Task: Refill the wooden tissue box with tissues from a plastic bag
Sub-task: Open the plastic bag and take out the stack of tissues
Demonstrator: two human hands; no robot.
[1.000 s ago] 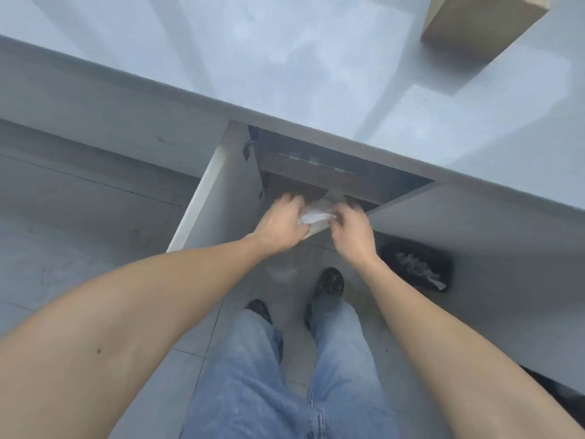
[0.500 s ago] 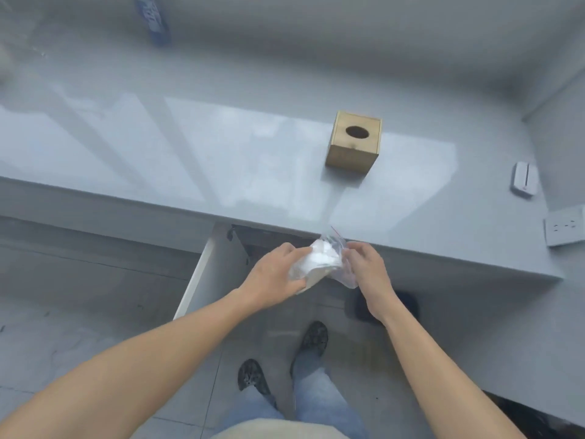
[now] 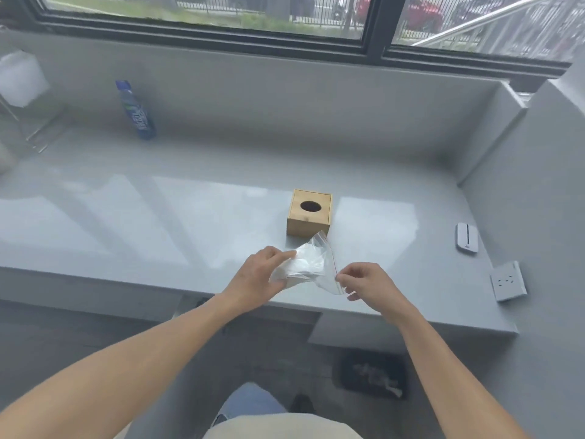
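Note:
A square wooden tissue box with a round dark hole in its lid stands upright on the grey counter. Just in front of it, above the counter's front edge, I hold a clear zip plastic bag with folded white tissues inside. My left hand grips the bag's tissue-filled end. My right hand pinches the bag's red-lined zip edge at its lower corner. Both hands are a short way in front of the box and do not touch it.
A blue spray can stands at the back left, near a wire rack. A small white device and a wall socket sit at the right. A black bin is on the floor under the counter. A window runs along the back.
My hands have lifted the bag up from the open cabinet under the counter to above the counter's front edge. My view has risen from the floor to the counter and window.

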